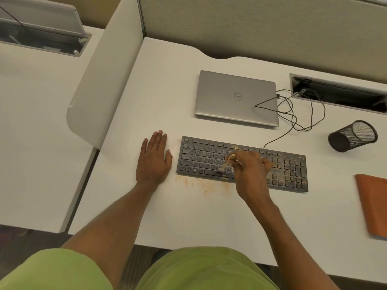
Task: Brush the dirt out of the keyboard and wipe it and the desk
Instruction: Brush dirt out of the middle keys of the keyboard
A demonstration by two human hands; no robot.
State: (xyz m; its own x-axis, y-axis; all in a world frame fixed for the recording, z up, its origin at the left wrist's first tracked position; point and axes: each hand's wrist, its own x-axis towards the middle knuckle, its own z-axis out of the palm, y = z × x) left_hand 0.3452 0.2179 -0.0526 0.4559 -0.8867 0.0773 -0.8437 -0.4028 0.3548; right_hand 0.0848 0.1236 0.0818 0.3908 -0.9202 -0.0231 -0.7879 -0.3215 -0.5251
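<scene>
The left hand (154, 159) lies flat on the desk (167, 216), palm down and fingers straight, just beside the left end of the keyboard (201, 158) but apart from it; it holds nothing. In front of the keyboard's near edge, a scatter of orange-brown dirt (201, 184) lies on the desk. The keyboard sits at the middle of the desk, its long axis running left to right and slanting slightly toward the person at the right end. The brush (227, 163) slopes down and to the left from the grip, its bristle tip meeting the bottom row of keys near the space bar. The right hand (251, 172) hovers over the middle of the keyboard, fingers curled round the brush handle; motion blur hides the exact finger placement. The left half of the keys looks mostly clean, while the number pad (293, 166), to the right of the grip, is speckled with dirt. The next strokes therefore probably run rightward along the long axis, and the right hand is the nearer one. An orange cloth (372, 204), presumably for wiping, lies untouched at the desk's right edge.
</scene>
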